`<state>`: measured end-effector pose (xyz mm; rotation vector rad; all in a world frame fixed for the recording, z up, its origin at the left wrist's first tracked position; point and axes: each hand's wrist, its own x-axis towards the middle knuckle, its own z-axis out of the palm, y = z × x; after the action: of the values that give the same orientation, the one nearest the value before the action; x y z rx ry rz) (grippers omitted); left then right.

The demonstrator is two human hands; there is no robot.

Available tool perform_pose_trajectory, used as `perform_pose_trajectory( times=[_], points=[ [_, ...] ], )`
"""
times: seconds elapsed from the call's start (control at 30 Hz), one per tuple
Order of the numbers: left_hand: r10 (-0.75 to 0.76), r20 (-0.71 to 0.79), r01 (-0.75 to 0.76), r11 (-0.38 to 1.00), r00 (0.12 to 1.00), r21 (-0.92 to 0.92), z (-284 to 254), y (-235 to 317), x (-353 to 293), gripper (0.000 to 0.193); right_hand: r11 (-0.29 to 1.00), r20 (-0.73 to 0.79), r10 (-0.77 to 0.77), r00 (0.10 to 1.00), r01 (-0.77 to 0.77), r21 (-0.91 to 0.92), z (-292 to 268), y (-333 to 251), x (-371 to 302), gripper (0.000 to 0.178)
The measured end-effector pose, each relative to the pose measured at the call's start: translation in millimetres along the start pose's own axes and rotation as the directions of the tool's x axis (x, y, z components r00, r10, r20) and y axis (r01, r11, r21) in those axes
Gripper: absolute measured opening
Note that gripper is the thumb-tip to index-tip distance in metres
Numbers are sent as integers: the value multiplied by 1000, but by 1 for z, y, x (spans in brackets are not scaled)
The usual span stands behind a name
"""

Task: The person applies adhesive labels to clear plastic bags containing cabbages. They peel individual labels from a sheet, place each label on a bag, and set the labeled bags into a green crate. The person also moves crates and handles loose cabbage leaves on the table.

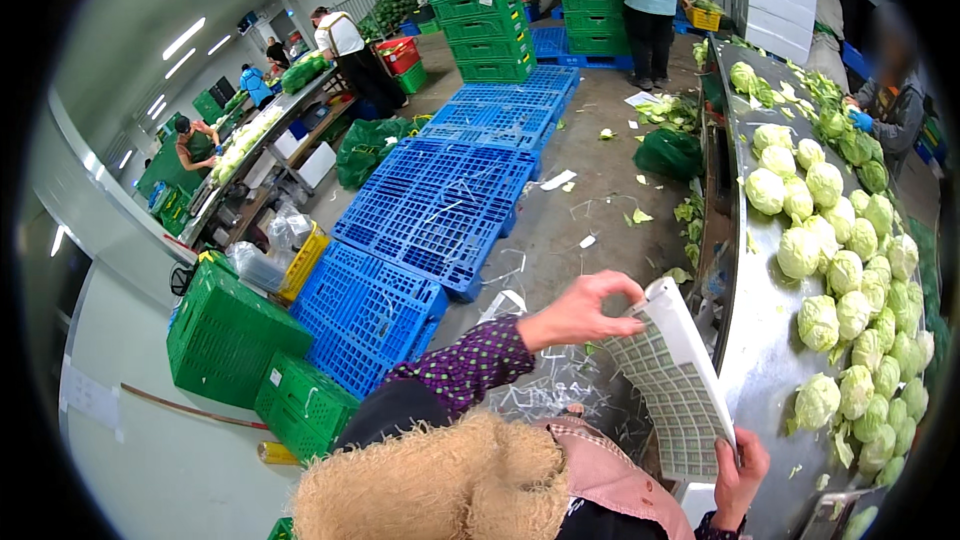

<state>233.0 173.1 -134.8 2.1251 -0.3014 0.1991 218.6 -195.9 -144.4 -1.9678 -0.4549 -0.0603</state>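
A curved white sheet covered with a grid of small greenish labels [665, 395] is between my two hands. My left hand [585, 310] pinches its top corner with thumb and fingers. At the lower corner, my right hand [738, 472] grips the edge, thumb on the printed face. Just right of the sheet runs a metal table [752, 360] bearing many pale green cabbages [818, 322]. Neither hand touches them.
Blue plastic pallets [435, 205] lie ahead, with green crates [235, 335] to their left and stacked crates [472, 10] behind. Paper scraps and leaves litter the floor [590, 210]. A co-worker [890, 90] stands across the table; another person [655, 0] is by the far crates.
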Motion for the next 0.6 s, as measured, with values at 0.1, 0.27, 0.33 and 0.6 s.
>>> perform_pose_trajectory(
  times=[0.1,0.27,0.33,0.6],
  points=[
    [59,174,-13,966,983,-257,28,14,19,46,978,68,152,986,-140,-155,-27,-15,-30,15],
    [203,-54,-210,957,978,-202,46,45,37,28,975,-55,192,980,-197,-105,-41,-13,-62,15],
    [131,131,-77,931,983,-356,53,49,28,26,965,-10,251,968,-251,-76,-40,-11,-61,15],
    [114,229,11,877,967,-480,16,45,31,12,917,31,398,917,-398,-19,-20,0,-29,16]
  ],
)
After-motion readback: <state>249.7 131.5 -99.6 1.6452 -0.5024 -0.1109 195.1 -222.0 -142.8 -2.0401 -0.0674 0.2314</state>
